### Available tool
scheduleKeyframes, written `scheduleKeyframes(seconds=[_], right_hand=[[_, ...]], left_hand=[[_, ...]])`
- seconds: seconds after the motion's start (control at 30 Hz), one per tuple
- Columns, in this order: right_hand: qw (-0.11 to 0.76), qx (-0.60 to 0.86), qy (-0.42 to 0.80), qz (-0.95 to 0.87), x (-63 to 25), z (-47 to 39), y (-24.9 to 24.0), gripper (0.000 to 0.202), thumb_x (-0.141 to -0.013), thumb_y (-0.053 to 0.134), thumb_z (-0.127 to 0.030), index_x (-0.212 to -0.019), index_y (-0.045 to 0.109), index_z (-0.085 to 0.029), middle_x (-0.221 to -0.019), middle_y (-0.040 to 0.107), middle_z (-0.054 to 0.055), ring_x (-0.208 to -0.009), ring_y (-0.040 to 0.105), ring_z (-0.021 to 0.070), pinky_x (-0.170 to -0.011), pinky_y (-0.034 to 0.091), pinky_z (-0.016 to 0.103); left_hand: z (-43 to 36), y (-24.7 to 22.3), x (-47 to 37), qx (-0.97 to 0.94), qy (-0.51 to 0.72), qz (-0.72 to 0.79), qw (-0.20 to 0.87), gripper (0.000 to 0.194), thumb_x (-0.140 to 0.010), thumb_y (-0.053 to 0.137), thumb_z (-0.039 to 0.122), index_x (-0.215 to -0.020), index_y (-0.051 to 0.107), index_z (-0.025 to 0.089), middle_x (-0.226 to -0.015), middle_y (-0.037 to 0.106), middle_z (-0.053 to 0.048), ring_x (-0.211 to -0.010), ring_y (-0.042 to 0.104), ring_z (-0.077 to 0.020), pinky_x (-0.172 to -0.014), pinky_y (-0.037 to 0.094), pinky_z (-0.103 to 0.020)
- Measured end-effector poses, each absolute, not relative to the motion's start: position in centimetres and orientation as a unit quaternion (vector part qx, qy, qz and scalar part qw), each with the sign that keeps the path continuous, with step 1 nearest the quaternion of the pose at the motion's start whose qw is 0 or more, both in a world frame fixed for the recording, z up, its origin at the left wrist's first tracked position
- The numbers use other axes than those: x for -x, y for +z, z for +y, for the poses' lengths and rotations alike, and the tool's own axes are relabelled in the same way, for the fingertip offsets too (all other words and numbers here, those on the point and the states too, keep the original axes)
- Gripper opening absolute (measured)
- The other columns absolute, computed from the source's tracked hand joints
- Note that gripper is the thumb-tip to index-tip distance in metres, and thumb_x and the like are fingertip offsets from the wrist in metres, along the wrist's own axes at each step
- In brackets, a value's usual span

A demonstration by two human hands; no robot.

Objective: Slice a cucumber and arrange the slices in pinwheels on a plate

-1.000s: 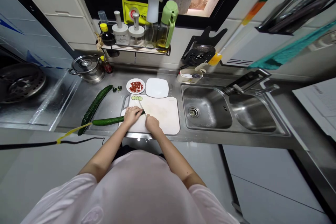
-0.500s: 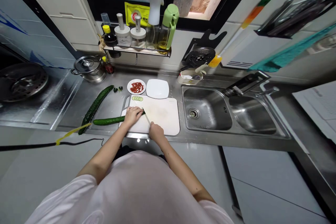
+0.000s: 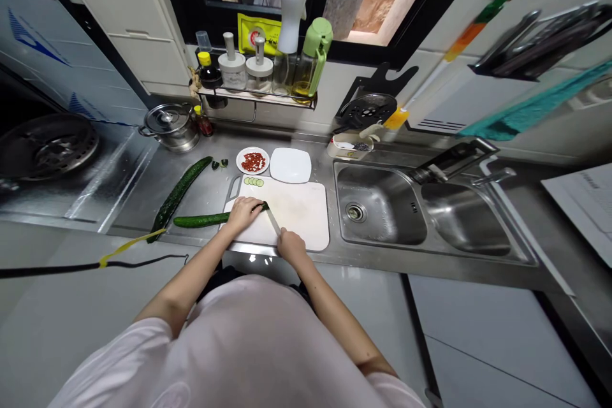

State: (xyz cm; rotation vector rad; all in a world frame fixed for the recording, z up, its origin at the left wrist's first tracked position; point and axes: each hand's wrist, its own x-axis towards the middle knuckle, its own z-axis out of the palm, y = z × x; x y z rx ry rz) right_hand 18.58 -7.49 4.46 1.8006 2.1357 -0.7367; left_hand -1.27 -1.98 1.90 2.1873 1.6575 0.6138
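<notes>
A long, dark green cucumber [image 3: 203, 220] is laid crosswise over the left edge of a white cutting board [image 3: 299, 210], its cut end resting on the board and its uncut length reaching out toward nine o'clock over the steel counter [image 3: 134, 194]. The left hand [image 3: 243, 213] is pressed down on the cucumber near its cut end, fingers curled together over it. A knife [image 3: 273, 223] is gripped in the right hand [image 3: 291, 247], fingers closed round the handle, the blade pointed toward eleven o'clock and met with the cucumber's end. A few pale slices [image 3: 253, 182] are gathered at the board's twelve o'clock edge. The right half of the board is left bare. At three o'clock the board is bounded closely by the sink [image 3: 382, 210]; at twelve o'clock it is bounded by a dish of red pieces [image 3: 253, 160] and a white plate [image 3: 290, 165]. A second cucumber [image 3: 179, 194] is laid at ten o'clock, well apart from the board.
</notes>
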Motion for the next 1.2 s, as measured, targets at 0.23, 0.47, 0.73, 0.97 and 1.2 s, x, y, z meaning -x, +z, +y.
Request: scheduleKeyframes(seconds=[0.23, 0.47, 0.73, 0.97, 1.2], right_hand=[[0.124, -0.631, -0.18, 0.744, -21.7, -6.9, 5.3, 0.031, -0.098, 0.032, -0.023, -0.121, 0.052, -0.02, -0.095, 0.068, 0.013, -0.088, 0.064, 0.0237, -0.074, 0.041, 0.032], [0.068, -0.648, -0.075, 0.755, -23.7, -5.2, 6.4, 0.039, -0.095, 0.037, -0.02, -0.132, 0.048, -0.02, -0.104, 0.063, 0.015, -0.097, 0.055, 0.0253, -0.084, 0.033, 0.034], [0.039, -0.619, -0.043, 0.783, -24.2, -4.6, 6.5, 0.044, -0.095, 0.033, -0.019, -0.137, 0.046, -0.016, -0.106, 0.059, 0.016, -0.096, 0.048, 0.0267, -0.084, 0.029, 0.036], [0.037, -0.608, -0.038, 0.792, -24.2, -4.6, 6.4, 0.045, -0.097, 0.029, -0.02, -0.139, 0.045, -0.017, -0.103, 0.058, 0.015, -0.095, 0.046, 0.0266, -0.084, 0.028, 0.037], [0.04, -0.609, -0.041, 0.791, -24.2, -4.6, 6.1, 0.044, -0.097, 0.031, -0.02, -0.138, 0.046, -0.017, -0.104, 0.058, 0.015, -0.095, 0.046, 0.0265, -0.083, 0.028, 0.037]], left_hand=[[-0.9, 1.5, 3.5, -0.724, 0.29, 0.585, 0.225, 0.031, -0.09, 0.051, 0.038, -0.112, 0.065, 0.022, -0.111, 0.067, -0.006, -0.102, 0.061, -0.0199, -0.093, 0.046, -0.034], [2.0, 2.0, 2.8, -0.607, 0.393, 0.614, 0.316, 0.033, -0.089, 0.051, 0.04, -0.11, 0.066, 0.02, -0.108, 0.068, -0.006, -0.093, 0.063, -0.0178, -0.087, 0.051, -0.032], [1.6, 4.1, 0.1, -0.736, 0.291, 0.533, 0.298, 0.037, -0.081, 0.062, 0.043, -0.112, 0.067, 0.023, -0.114, 0.066, -0.006, -0.107, 0.059, -0.0224, -0.096, 0.046, -0.036], [1.5, 4.6, -0.6, -0.782, 0.247, 0.496, 0.286, 0.028, -0.083, 0.059, 0.041, -0.103, 0.071, 0.026, -0.106, 0.069, -0.003, -0.099, 0.062, -0.0204, -0.091, 0.046, -0.033], [1.6, 4.6, -1.3, -0.762, 0.268, 0.501, 0.31, 0.018, -0.08, 0.063, 0.034, -0.09, 0.071, 0.023, -0.096, 0.069, -0.003, -0.091, 0.062, -0.0191, -0.087, 0.047, -0.032]])
